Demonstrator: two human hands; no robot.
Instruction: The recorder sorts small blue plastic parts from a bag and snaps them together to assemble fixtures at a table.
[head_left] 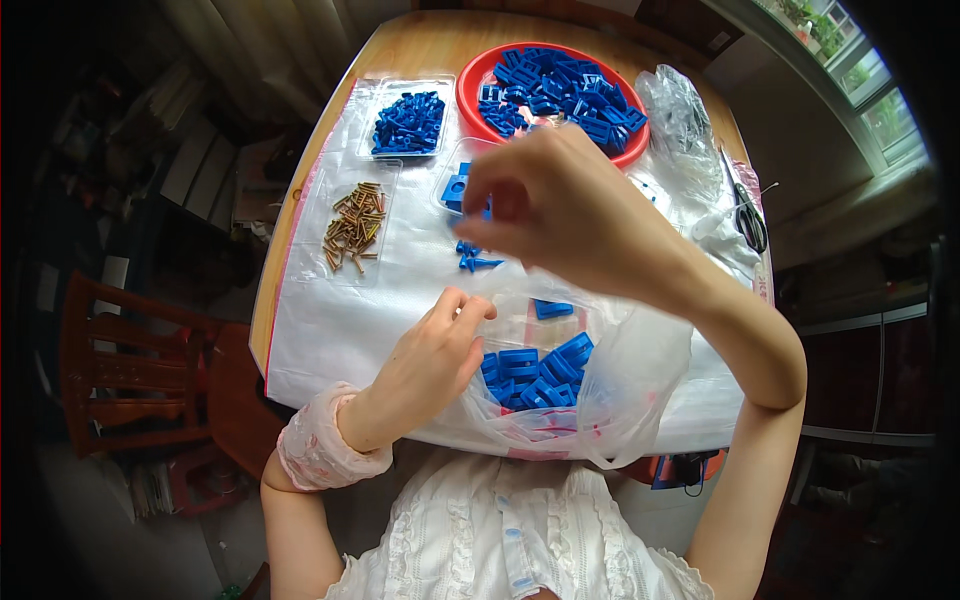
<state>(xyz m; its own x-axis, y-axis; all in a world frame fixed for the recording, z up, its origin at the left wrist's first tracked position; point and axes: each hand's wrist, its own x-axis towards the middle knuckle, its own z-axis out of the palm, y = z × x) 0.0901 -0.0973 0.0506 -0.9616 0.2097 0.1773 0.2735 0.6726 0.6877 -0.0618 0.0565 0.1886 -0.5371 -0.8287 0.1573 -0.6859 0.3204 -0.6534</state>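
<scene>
My left hand (pixel 432 345) is at the left rim of a clear plastic bag (pixel 640 370), its fingers curled together. What they hold, if anything, is too small to name. Blue plastic clip-like pieces (pixel 540 375) lie inside the opened bag, which rests at the table's near edge. My right hand (pixel 560 205) is raised over the middle of the table with bent fingers. Motion smears its fingertips, so its grip is unclear. Beneath it, partly covered, stands a clear tray with square blue pieces (pixel 455 190). Several small blue plugs (pixel 477 264) lie just nearer.
A red basin (pixel 467 100) heaped with blue pieces stands at the back. To its left are a clear tray of small blue parts (pixel 408 122) and a tray of brass-coloured screws (pixel 355 225). Black-handled scissors (pixel 750 220) and crumpled plastic (pixel 680 120) lie along the right side.
</scene>
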